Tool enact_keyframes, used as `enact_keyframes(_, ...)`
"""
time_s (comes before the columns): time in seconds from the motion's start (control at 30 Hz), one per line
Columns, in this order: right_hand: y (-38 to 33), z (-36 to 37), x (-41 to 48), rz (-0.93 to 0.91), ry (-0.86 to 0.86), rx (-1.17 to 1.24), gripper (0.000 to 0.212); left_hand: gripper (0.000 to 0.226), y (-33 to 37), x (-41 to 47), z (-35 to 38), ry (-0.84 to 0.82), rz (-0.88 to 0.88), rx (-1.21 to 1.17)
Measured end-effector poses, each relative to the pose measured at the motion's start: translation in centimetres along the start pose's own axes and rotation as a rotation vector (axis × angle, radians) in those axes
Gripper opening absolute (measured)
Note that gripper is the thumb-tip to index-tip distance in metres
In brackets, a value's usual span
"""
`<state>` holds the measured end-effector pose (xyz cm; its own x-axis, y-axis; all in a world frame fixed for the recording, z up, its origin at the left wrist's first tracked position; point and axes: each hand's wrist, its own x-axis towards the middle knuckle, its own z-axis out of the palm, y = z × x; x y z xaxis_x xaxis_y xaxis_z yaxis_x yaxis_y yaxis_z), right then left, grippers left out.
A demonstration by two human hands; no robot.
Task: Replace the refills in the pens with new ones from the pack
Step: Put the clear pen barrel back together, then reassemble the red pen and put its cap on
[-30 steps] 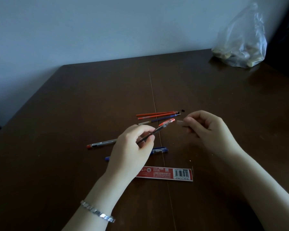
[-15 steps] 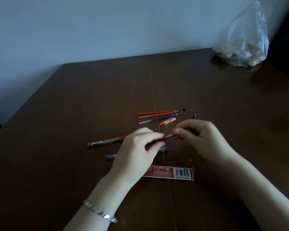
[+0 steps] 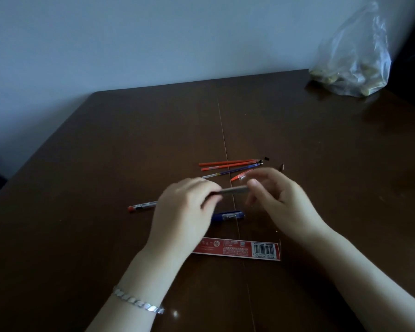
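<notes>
Watching centre of frame. Left hand (image 3: pixel 185 212) gripping pen barrel (image 3: pixel 233 190), fingers curling round its left part. Barrel's long axis running left-right, right end tilting slightly up, held above bench (image 3: pixel 106 164). Right hand (image 3: pixel 280 202) sitting at barrel's right end and nearer to it. Blurred, so I am not calling pinch or gap. Loose refills (image 3: pixel 228 164) lying beyond, upper centre. Pack (image 3: pixel 237 248) lying lower centre.

My left hand (image 3: pixel 185 212) has lowered the pen barrel (image 3: pixel 233 190) until it lies nearly level; a second ago its end pointed up. My right hand (image 3: pixel 280 200) has come down to that end and pinches it now, and a small metal piece (image 3: pixel 282 167) has come into sight behind it.
</notes>
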<state>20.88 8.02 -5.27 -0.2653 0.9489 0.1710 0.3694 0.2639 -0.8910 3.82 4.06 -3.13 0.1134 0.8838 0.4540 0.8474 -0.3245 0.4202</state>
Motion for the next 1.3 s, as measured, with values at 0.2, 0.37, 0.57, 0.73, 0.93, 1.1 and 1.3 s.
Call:
enact_keyframes(0.2,1.8,-2.7,1.1,0.008,0.344,-0.142,0.014,0.013,-2.4,0.1,-0.1,-0.159,-0.245,0.123)
enact_keyframes(0.37,2.6,-3.1,1.5,0.041,0.436,-0.168,0.015,0.014,-2.7,0.3,-0.1,-0.151,-0.186,0.147)
enact_keyframes(0.57,3.2,-3.5,1.8,0.128,0.499,-0.224,0.018,0.025,-4.9,0.4,-0.2,-0.166,-0.261,0.308)
enact_keyframes(0.73,4.3,-3.6,2.3,0.193,0.431,-0.342,0.031,0.020,-4.9,0.5,0.0,-0.057,-0.238,0.333)
enact_keyframes(0.93,4.4,-2.8,4.6,0.307,0.308,-0.456,0.035,0.028,-2.8,0.3,-0.8,0.241,-0.119,0.042)
enact_keyframes(1.1,3.6,-3.1,4.8,0.287,0.287,-0.474,0.019,0.016,-1.6,0.1,-0.5,0.203,-0.155,-0.226)
enact_keyframes(1.3,-1.2,-2.7,2.2,0.057,0.261,-0.027,0.010,0.008,0.2,0.1,0.3,0.016,-0.272,-0.542)
